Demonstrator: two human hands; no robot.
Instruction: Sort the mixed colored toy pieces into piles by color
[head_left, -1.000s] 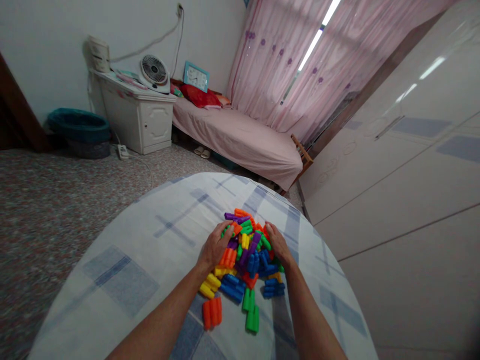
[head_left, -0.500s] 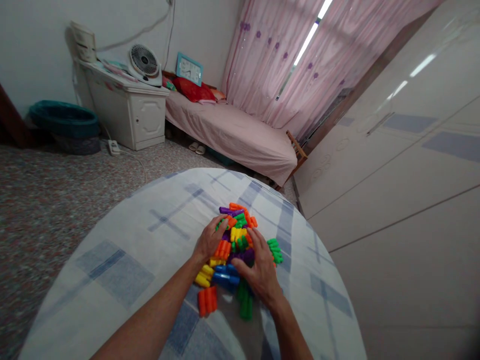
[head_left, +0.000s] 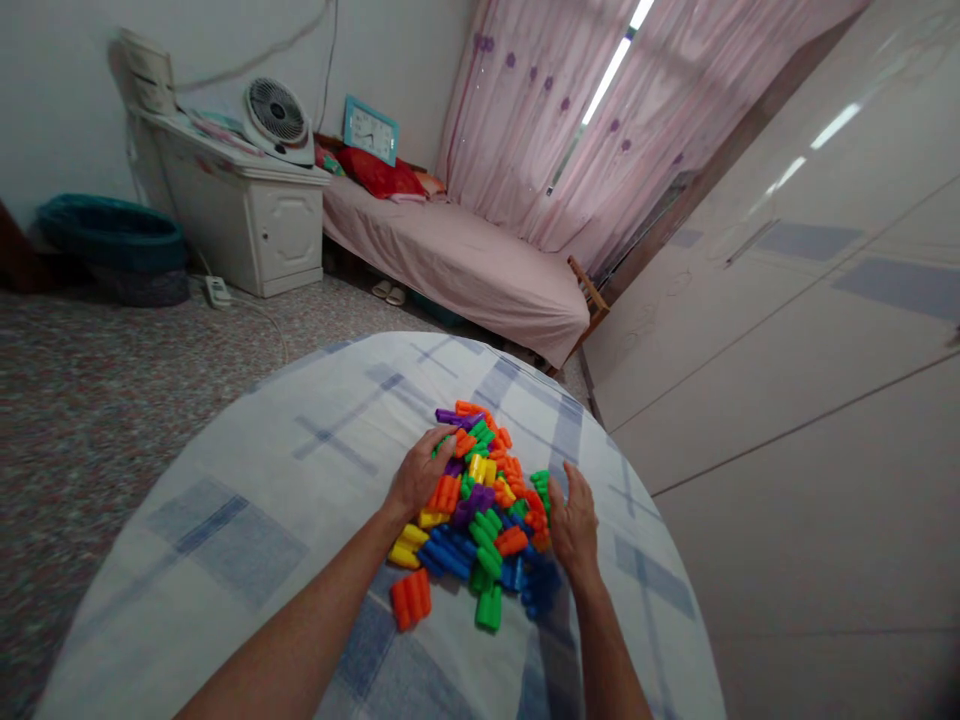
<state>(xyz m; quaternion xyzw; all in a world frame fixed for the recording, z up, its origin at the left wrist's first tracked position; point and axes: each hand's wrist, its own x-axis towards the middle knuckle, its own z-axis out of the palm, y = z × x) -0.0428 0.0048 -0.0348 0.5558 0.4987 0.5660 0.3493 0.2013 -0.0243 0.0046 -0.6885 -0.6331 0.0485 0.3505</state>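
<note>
A heap of coloured plastic building pieces [head_left: 480, 502], shaped like joined tubes, lies on the table in orange, yellow, green, blue and purple. My left hand [head_left: 420, 472] rests against the left side of the heap, its fingers stretched over the edge by a green and an orange piece. My right hand [head_left: 574, 520] is open at the right side, fingers apart, next to a green piece [head_left: 540, 482] and several orange ones. An orange piece [head_left: 411, 600] lies apart at the near left, and a green piece [head_left: 489, 608] sits at the near edge.
A blue and white checked cloth [head_left: 240, 500] covers the round table. Beyond it stand a bed [head_left: 465, 250], a white cabinet [head_left: 285, 230] with a fan [head_left: 276, 112], and a teal bin [head_left: 112, 235]. A wardrobe [head_left: 810, 400] is on the right.
My right hand has moved from over the heap to its right side, uncovering several green, orange and purple pieces. My left hand stays nearly in place.
</note>
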